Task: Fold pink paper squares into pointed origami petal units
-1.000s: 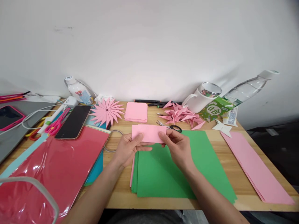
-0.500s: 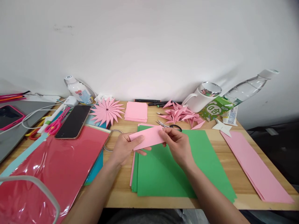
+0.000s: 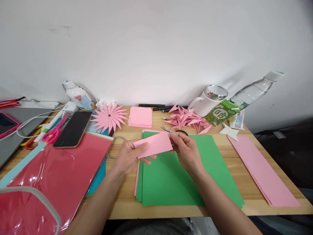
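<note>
As seen in the head view, the left hand (image 3: 127,157) pinches a pink paper rectangle (image 3: 157,143) near its left end, thumb laid flat on top and fingers beneath. The right hand (image 3: 186,150) is at the paper's right edge with fingers curled; whether it pinches that edge cannot be told. The paper is held slanted, right end higher in view, over the upper left part of a stack of green sheets (image 3: 176,186) on the wooden table (image 3: 122,207).

Beyond the hands, noted from left to right: a pink pinwheel-shaped paper piece (image 3: 116,121), a stack of pink squares (image 3: 140,115) and a heap of folded pink pieces (image 3: 182,120). Black-handled scissors (image 3: 183,132) lie just behind the right hand — partly hidden by it. Long pink strips (image 3: 264,171) lie right of the green stack, apart from it; a red sheet in clear wrapping (image 3: 61,169) lies to the left.
</note>
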`<state>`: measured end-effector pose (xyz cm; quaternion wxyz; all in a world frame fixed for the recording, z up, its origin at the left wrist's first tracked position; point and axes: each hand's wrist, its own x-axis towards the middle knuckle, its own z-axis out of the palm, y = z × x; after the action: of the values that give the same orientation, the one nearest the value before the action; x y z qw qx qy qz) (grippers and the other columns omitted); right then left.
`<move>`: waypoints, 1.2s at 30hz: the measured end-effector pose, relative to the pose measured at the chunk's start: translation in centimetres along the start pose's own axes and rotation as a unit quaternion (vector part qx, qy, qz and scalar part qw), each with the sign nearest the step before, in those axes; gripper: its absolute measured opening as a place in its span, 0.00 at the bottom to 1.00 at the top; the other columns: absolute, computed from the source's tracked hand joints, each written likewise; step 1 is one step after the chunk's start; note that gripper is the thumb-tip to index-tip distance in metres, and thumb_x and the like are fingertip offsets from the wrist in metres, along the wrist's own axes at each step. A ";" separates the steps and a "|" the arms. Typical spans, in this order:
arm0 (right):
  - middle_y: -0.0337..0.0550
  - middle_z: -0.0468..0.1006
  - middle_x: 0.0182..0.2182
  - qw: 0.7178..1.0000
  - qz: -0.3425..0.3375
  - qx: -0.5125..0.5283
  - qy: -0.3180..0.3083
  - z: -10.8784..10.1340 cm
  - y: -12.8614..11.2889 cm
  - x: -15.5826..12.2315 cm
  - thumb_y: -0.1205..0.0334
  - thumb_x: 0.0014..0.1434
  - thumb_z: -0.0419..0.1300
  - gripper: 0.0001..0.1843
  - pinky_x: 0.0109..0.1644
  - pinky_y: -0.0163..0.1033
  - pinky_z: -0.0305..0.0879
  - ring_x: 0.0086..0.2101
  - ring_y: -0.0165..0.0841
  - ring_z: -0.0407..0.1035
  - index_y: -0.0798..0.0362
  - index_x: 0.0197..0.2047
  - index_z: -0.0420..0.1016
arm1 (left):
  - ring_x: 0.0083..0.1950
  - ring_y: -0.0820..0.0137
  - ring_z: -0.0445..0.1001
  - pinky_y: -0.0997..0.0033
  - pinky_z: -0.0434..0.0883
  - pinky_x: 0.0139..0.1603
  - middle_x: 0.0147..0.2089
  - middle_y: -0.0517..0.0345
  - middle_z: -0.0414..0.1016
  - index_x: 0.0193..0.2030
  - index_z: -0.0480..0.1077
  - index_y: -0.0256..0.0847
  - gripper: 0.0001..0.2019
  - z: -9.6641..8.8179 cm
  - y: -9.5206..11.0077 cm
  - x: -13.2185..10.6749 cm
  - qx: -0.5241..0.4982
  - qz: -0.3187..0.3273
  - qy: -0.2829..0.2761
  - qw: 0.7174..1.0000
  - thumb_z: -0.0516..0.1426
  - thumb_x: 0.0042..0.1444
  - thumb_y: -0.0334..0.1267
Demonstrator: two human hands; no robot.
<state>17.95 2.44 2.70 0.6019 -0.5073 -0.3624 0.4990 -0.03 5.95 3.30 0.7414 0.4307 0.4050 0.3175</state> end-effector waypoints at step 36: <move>0.38 0.76 0.25 0.994 0.022 -0.035 -0.099 0.4 -0.4 -0.5 0.57 0.45 0.68 0.14 0.26 0.32 0.64 0.25 0.28 0.68 0.54 0.35 0.75 | 0.31 0.59 0.79 0.69 0.74 0.27 0.39 0.36 0.78 0.38 0.74 0.30 0.21 0.5 0.2 -1.0 0.034 -0.102 -0.126 0.986 0.58 0.52 0.51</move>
<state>17.59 2.06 3.24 0.5334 -0.4844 -0.4262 0.5470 -0.05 5.04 3.98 0.8001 0.4484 0.3607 0.1694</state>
